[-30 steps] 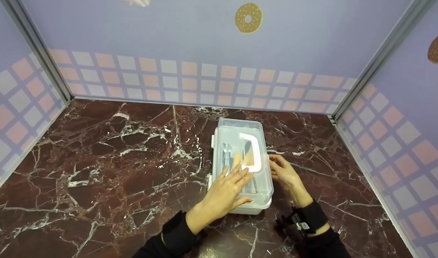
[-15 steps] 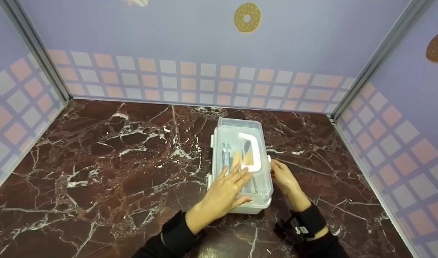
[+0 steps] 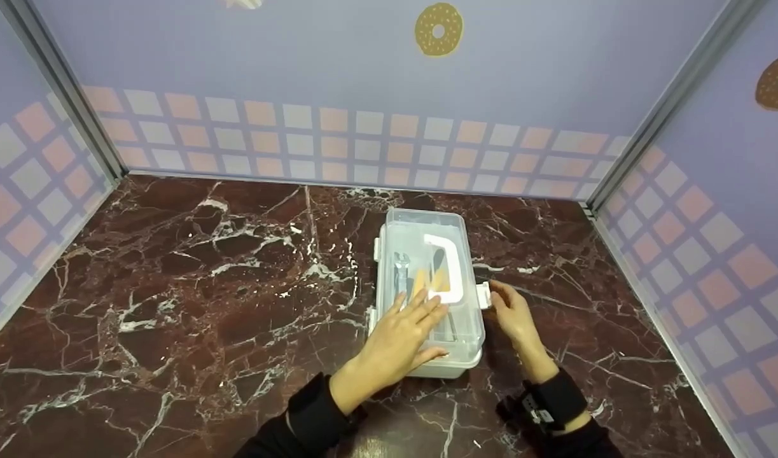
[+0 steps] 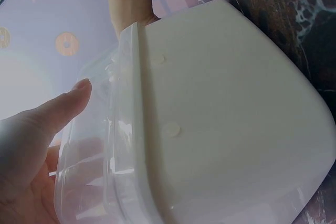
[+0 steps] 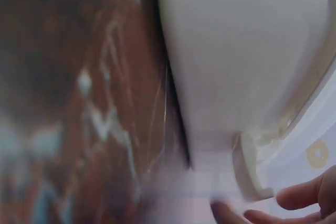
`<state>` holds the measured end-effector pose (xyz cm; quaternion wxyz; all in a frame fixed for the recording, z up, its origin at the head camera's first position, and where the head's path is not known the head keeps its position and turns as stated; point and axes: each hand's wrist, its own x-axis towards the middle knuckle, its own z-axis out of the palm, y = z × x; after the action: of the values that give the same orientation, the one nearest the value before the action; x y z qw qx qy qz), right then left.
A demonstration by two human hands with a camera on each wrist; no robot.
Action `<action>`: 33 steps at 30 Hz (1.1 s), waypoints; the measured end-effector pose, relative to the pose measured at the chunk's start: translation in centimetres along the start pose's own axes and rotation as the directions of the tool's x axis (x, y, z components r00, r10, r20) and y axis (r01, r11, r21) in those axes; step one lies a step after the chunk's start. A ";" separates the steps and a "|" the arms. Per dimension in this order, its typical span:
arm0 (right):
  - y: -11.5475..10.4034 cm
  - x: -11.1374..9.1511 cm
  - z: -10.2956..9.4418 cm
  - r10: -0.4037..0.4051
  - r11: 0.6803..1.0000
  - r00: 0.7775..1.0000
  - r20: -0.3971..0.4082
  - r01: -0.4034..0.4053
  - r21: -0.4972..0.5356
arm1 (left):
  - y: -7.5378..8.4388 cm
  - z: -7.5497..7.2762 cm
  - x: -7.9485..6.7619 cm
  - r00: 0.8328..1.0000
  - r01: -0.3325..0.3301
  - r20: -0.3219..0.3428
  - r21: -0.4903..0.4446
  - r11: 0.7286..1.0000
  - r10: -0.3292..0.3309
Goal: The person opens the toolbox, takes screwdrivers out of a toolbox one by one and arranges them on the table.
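A clear-lidded plastic toolbox [image 3: 398, 222] with a pale base lies lengthwise on the table. My left hand [image 3: 398, 337] rests on its lid with fingers spread, near the white carry handle [image 3: 453, 273]. In the left wrist view, its thumb [image 4: 73, 100] lies along the clear lid [image 4: 89, 182]. At the box's right side, my right hand [image 3: 514, 318] is beside a white latch [image 3: 484, 296], which sticks outward. The right wrist view shows fingertips [image 5: 294, 196] right at the latch's free end. Through the lid show a wrench [image 3: 401, 264] and yellow-handled tools [image 3: 439, 280].
The box stands on a dark red marbled table [image 3: 204, 305]. Two more white latches or hinges [image 3: 378, 249] line its left side. Lilac walls [image 3: 299, 57] with checks and donut pictures enclose the back and sides.
The right-side latch has swung outward from the box. My right hand has shifted slightly right with it, while the left hand has stayed on the lid.
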<state>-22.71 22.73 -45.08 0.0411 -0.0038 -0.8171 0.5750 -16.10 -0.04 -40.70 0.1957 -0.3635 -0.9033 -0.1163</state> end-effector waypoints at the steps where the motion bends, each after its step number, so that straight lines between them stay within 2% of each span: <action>1: -0.2 -0.2 0.0 -0.057 0.997 0.998 -0.031 0.055 -0.053 | 0.0 0.0 0.0 1.000 -0.001 -0.002 0.000 1.000 0.001; 3: -0.8 -0.7 0.1 -0.159 0.980 0.985 -0.072 0.148 -0.136 | 0.0 0.1 0.0 1.000 -0.005 -0.008 0.002 1.000 0.006; 4: -1.2 -1.0 0.2 -0.191 0.974 0.979 -0.069 0.180 -0.136 | 0.0 0.0 0.0 1.000 -0.007 -0.013 0.002 1.000 0.007; 8: -2.6 -1.8 0.6 -0.233 0.968 0.972 0.021 0.234 -0.095 | 0.0 0.1 0.0 1.000 -0.014 -0.028 0.003 1.000 0.014; 12: -3.4 -2.3 0.9 -0.205 0.977 0.974 0.091 0.210 -0.045 | 0.0 0.1 0.0 0.999 -0.014 -0.028 -0.009 1.000 0.014; 19: -4.8 -2.2 1.0 -0.135 0.990 0.987 0.086 0.132 0.039 | -0.4 -0.5 -0.1 1.000 0.017 -0.015 -0.064 0.998 -0.018; 26: -7.1 -2.0 0.9 -0.183 0.975 0.970 0.158 0.158 0.157 | -0.8 -2.4 -0.3 0.997 0.063 -0.041 -0.166 0.984 -0.071; 29: -8.0 -1.9 0.8 -0.224 0.973 0.958 0.180 0.208 0.102 | -0.7 -3.2 -0.5 0.996 0.073 -0.038 -0.170 0.983 -0.081; 33: -9.3 -1.7 0.7 -0.264 0.958 0.947 0.185 0.280 -0.066 | 0.1 -3.9 -0.5 0.995 0.056 -0.072 -0.196 0.979 -0.072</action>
<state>-20.73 18.83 -36.67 0.0482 0.1573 -0.8357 0.5239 -14.63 -1.61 -37.36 0.1909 -0.3467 -0.8906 -0.2242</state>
